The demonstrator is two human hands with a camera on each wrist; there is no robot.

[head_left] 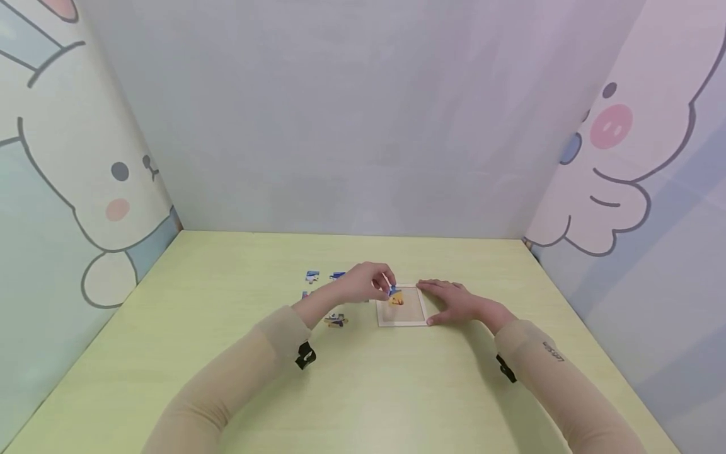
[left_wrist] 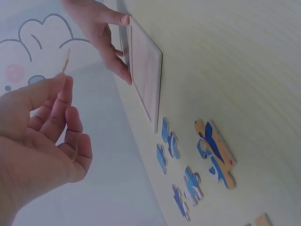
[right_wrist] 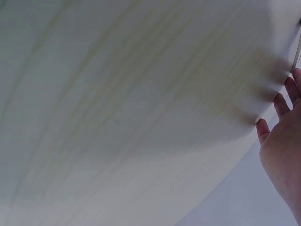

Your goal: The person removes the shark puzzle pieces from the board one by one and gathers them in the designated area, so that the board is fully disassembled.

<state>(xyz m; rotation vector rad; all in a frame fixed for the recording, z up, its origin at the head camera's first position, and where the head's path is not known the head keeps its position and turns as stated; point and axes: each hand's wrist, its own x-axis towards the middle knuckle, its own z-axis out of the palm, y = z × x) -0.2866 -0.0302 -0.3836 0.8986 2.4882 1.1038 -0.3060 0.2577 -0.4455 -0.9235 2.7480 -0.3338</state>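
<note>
My left hand (head_left: pixel 363 282) pinches a jigsaw puzzle piece (head_left: pixel 396 297) with yellow and blue on it, between thumb and fingertips. In the left wrist view the puzzle piece (left_wrist: pixel 66 60) shows edge-on, raised above the table. Below it in the head view lies a square wooden puzzle frame (head_left: pixel 403 324) with a bare inside. My right hand (head_left: pixel 457 301) rests at the frame's right side, its thumb and fingers spread along that edge. Only the fingers and back of the right hand (right_wrist: pixel 282 141) appear in the right wrist view.
Several loose puzzle pieces (left_wrist: pixel 216 153) lie left of the frame, partly hidden by my left forearm in the head view. One loose piece (head_left: pixel 336 320) lies just below that forearm. The pale yellow table (head_left: pixel 374 391) meets walls (head_left: pixel 351 126) at the back and sides.
</note>
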